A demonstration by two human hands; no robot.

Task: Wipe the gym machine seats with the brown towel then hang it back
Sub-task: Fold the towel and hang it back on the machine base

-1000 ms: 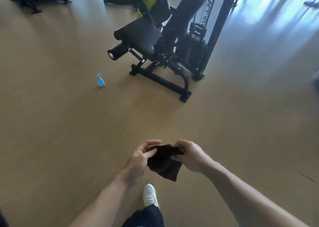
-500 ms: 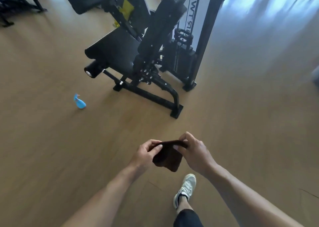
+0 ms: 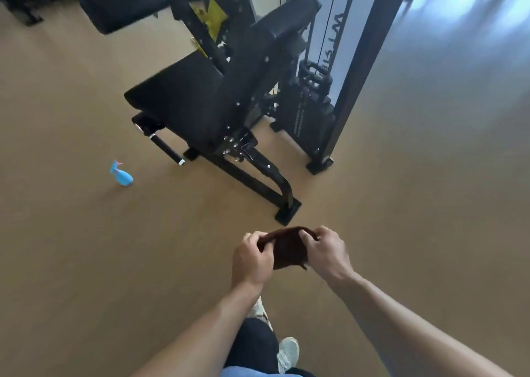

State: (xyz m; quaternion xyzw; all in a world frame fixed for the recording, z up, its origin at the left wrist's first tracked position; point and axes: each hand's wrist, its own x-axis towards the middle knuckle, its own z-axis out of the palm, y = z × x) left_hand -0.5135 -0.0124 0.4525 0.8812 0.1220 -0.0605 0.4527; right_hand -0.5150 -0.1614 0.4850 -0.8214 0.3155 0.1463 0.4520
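Observation:
The brown towel [image 3: 288, 250] hangs folded between both hands in front of me, above the floor. My left hand [image 3: 251, 259] pinches its left top edge and my right hand [image 3: 327, 254] pinches the right top edge. Ahead stands a black gym machine with a padded seat [image 3: 177, 89] and an upright back pad [image 3: 269, 46]. The seat lies well beyond the hands, up and to the left. The machine's base foot [image 3: 288, 211] is just ahead of the towel.
A blue spray bottle [image 3: 122, 174] stands on the tan floor left of the machine. A weight stack [image 3: 311, 109] and tall frame post [image 3: 361, 69] rise at the right. Another padded machine [image 3: 129, 0] sits behind. My shoes [image 3: 288, 353] show below.
The machine and spray bottle have grown larger and nearer as I walk toward them. Both hands keep hold of the towel, now drawn closer together with the towel folded smaller.

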